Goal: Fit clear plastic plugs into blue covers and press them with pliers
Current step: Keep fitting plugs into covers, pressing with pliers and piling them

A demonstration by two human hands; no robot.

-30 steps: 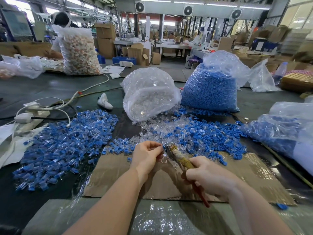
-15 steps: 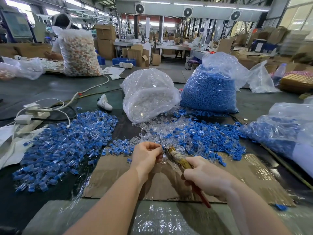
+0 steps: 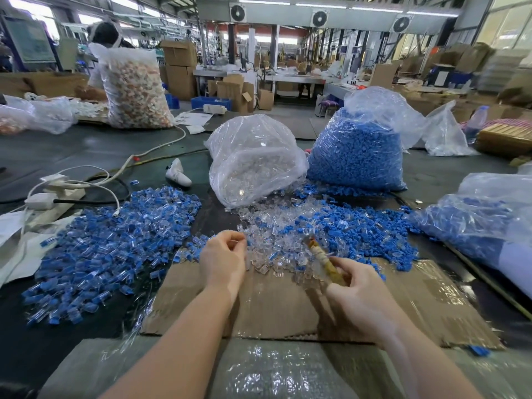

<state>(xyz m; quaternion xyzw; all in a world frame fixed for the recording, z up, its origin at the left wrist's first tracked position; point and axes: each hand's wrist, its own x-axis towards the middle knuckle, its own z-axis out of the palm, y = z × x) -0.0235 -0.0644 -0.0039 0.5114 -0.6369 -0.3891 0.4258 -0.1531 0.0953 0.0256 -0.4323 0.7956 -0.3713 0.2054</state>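
My left hand [image 3: 223, 259] hovers over the cardboard sheet [image 3: 273, 306], its fingertips pinching a small part with a bit of blue showing at the tip. My right hand [image 3: 357, 295] grips the tape-wrapped pliers [image 3: 322, 259], whose jaws point up and left over loose clear plugs [image 3: 276, 249]. Loose blue covers [image 3: 359, 228] are mixed in to the right of the plugs. A big heap of assembled blue-and-clear pieces [image 3: 115, 243] lies to the left.
A clear bag of plugs [image 3: 253, 159] and a bag of blue covers [image 3: 357, 151] stand behind the piles. Another bag of blue parts [image 3: 483, 223] lies at the right. Power strips and white cables [image 3: 57, 191] sit at the left. A person works beyond a tall sack [image 3: 135, 87].
My hands have drawn apart. The left hand moved a little left with the small part; the pliers swung right, away from it, and now sit over the clear plugs.
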